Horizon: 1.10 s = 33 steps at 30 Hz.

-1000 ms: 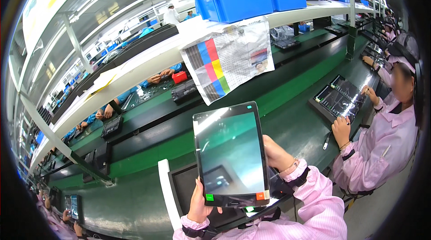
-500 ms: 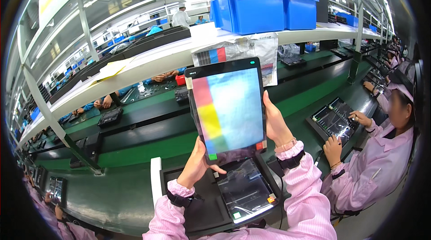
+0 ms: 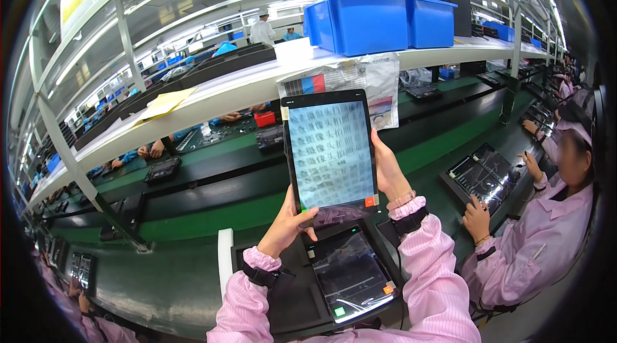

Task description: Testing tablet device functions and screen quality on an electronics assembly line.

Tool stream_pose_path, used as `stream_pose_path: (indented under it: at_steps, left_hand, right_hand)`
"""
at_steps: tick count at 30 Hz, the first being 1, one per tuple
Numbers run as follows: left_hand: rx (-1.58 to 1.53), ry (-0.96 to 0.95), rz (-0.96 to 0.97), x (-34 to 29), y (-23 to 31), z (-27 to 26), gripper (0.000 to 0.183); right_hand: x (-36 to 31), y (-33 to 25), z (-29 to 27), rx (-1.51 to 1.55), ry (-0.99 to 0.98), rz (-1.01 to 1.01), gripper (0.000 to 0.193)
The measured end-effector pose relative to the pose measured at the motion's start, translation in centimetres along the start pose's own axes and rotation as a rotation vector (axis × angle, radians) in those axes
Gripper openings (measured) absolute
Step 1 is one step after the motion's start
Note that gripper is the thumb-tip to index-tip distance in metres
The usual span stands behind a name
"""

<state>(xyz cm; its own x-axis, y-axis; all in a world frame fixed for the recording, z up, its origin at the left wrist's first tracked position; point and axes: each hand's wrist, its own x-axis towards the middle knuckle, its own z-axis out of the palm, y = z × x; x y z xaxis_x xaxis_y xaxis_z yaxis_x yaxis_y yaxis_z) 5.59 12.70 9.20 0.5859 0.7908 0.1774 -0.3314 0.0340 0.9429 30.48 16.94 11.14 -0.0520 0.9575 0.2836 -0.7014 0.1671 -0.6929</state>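
Note:
A black tablet [image 3: 331, 157] is held up nearly upright in front of me, its lit screen showing rows of dark characters on a pale background. My left hand [image 3: 283, 227] grips its lower left corner, with the thumb over the front bottom edge and the other fingers mostly hidden behind. Along the lower right edge, my right hand [image 3: 389, 169] holds the tablet too, its fingers out of sight at the back. Beneath it, a second tablet [image 3: 352, 272] with a dark, glossy screen and small coloured stickers lies in a black tray [image 3: 289, 301].
Beyond the tablet runs a white shelf [image 3: 231, 94] with blue bins [image 3: 369, 25] on it and printed sheets [image 3: 382, 86] hanging from its edge. To the right, a co-worker in pink [image 3: 520, 240] handles a device in a black tray [image 3: 485, 179]. A white block [image 3: 225, 259] stands beside my tray.
The screen has gone from coloured blocks and a bright blur to rows of characters. The tablet is tilted less, and my left thumb has come up over its lower front edge.

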Motion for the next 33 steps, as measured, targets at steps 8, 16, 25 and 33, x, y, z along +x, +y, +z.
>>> stream_pose_path:
  at_steps: [8, 16, 25, 33]
  left_hand:
    - [-0.003, -0.029, -0.03, 0.2, 0.1, -0.5, 0.089]
    - [-0.021, -0.043, -0.035, 0.3, -0.2, -0.5, 0.089]
    - [-0.028, -0.053, -0.042, 0.5, -0.1, -0.8, 0.09]
    - [0.008, -0.04, -0.051, 0.2, -0.2, -0.8, 0.092]
  right_hand:
    - [0.6, 0.2, 0.1, 0.021, -0.005, 0.015, 0.044]
    - [0.9, 0.2, -0.4, 0.012, 0.0, 0.015, 0.045]
    - [1.2, 0.4, -0.3, 0.012, 0.005, 0.019, 0.046]
    - [1.0, 0.6, -0.1, 0.041, -0.013, 0.036, 0.048]
